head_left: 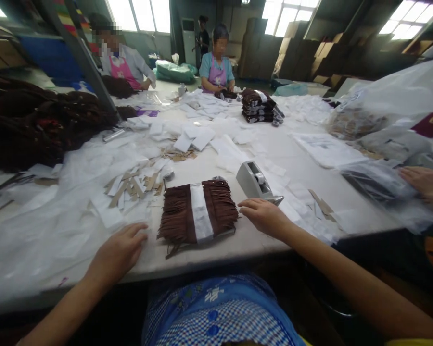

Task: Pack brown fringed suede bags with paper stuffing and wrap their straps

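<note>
In front of me on the table lies a flat bundle of dark brown fringed material (176,211), with a pale band (201,211) around its middle. My left hand (120,250) is to the left of the bundle, apart from it, with fingers loosely bent and nothing visible in them. On the other side, my right hand (263,216) reaches toward the bundle's right edge with its fingers stretched out. A small gap seems to separate its fingertips from the fringe. Just behind that hand stands a grey tape dispenser (250,179).
Cardboard strips (133,190) and white paper pieces (193,137) litter the table. Dark brown goods (39,120) are heaped at left; a banded stack (260,105) stands farther back. Another person's hand (424,180) touches clear plastic (382,185) at right. Two people sit opposite.
</note>
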A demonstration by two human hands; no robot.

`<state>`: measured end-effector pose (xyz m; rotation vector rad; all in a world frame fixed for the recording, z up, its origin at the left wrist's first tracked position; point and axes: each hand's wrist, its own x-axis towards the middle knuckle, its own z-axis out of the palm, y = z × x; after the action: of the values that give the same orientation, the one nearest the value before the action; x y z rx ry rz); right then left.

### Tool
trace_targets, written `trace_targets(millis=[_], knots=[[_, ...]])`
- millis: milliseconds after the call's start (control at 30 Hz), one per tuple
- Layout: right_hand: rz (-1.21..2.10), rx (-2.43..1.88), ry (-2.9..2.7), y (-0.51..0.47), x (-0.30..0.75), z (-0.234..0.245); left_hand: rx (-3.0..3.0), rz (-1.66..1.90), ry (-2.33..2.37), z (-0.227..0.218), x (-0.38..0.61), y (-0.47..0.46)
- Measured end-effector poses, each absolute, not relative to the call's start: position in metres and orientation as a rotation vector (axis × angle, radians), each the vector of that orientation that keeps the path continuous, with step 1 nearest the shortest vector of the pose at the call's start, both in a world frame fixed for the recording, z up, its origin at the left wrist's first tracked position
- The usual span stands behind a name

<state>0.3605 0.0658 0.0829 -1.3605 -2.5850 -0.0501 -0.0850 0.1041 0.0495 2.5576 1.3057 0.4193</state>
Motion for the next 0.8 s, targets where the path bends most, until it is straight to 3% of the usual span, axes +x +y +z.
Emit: trace_targets(millis=[67, 133, 200, 333, 567, 800], knots=[[0.021, -1.250, -2.529, 0.092, 0.336, 0.092, 2.128, 0.476, 1.414, 0.055, -0.058, 0.080], [0.099, -1.215, -2.500, 0.130, 0.309, 0.097, 1.561, 0.395, 1.226, 0.058, -0.022, 0.052], [0.236, -1.352, -2.506, 0.171, 0.285, 0.098, 0.985, 0.358, 1.069, 0.056, 0.013, 0.028], [0.694, -1.709, -2.602, 0.233, 0.259, 0.096, 0.301, 0.683, 0.924, 0.045, 0.052, 0.007], [1.219, -1.839, -2.571, 0.247, 0.268, 0.097, 0.103, 0.958, 0.926, 0.044, 0.054, 0.004], [1.830, -1.620, -2.173, 0.203, 0.284, 0.083, 0.160, 1.034, 1.020, 0.046, 0.047, 0.003]])
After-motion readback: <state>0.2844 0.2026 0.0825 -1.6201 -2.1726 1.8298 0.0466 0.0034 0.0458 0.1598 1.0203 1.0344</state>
